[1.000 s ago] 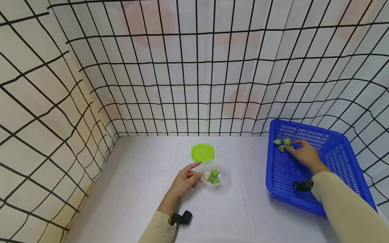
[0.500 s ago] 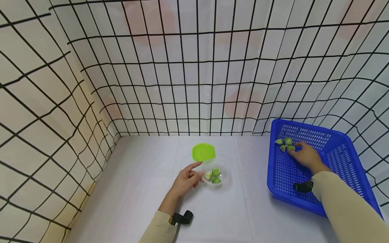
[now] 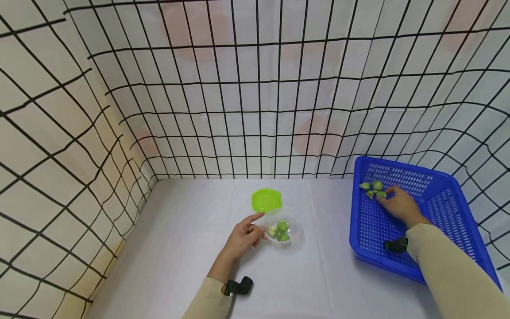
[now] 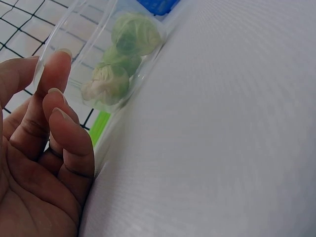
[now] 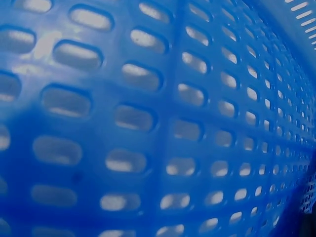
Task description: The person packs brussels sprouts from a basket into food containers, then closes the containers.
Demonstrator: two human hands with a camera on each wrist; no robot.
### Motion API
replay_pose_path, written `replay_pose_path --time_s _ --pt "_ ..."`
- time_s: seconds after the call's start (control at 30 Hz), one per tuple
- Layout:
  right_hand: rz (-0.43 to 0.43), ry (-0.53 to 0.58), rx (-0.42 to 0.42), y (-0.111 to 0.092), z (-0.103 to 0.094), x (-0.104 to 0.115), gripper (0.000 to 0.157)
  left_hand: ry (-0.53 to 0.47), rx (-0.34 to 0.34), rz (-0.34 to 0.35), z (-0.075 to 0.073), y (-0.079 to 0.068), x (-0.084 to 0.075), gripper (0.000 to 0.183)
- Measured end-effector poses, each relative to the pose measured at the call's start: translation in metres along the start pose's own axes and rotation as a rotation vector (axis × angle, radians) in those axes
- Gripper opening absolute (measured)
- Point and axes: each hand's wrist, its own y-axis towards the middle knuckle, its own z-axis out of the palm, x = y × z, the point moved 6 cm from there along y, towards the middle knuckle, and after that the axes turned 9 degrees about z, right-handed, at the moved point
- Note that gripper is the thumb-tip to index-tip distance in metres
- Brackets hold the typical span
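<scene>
In the head view my left hand [image 3: 245, 237] holds the rim of a clear plastic container [image 3: 275, 215]. The left wrist view shows thumb and forefinger pinching that rim, the other fingers curled below it. Inside the container lie 3 Brussels sprouts [image 4: 136, 34], green and pale. My right hand [image 3: 400, 206] reaches into a blue basket [image 3: 353, 212], thumb and forefinger pinching a Brussels sprout [image 3: 380, 194]. A few more sprouts [image 3: 377, 185] lie right beside it. Only the slotted basket wall [image 5: 163, 98] fills the right wrist view, with the right hand out of sight there.
A bright green lid [image 3: 265, 200] lies flat just behind the container. White cloth [image 3: 179, 248] covers the table. Black wire grid panels [image 3: 259, 110] stand along the back and both sides, the right one close to the basket.
The sprout at my right fingertips shows more fully than a second ago, the fingers having shifted slightly. My left hand and the container have stayed in place.
</scene>
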Motion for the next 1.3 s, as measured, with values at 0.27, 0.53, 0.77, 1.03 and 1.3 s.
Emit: replay_pose_path --time_s 0.27,0.53,0.77,1.03,1.3 --pt "0.016 0.025 0.003 -0.002 -0.001 0.001 0.062 0.002 0.004 0.002 0.001 -0.001 -0.002 0.053" --pt "0.016 0.062 -0.010 -0.003 -0.003 0.002 0.061 0.005 0.008 0.002 0.001 -0.001 -0.002 0.053" --pt "-0.005 0.092 -0.042 -0.006 -0.008 0.008 0.062 -0.003 0.008 0.000 0.002 -0.001 -0.003 0.053" --pt "-0.085 0.097 -0.076 -0.015 -0.016 0.026 0.059 0.003 0.008 -0.004 0.002 -0.001 -0.003 0.053" --pt "-0.097 0.134 -0.101 -0.020 -0.022 0.040 0.059 0.001 -0.001 -0.004 0.001 0.000 -0.001 0.052"
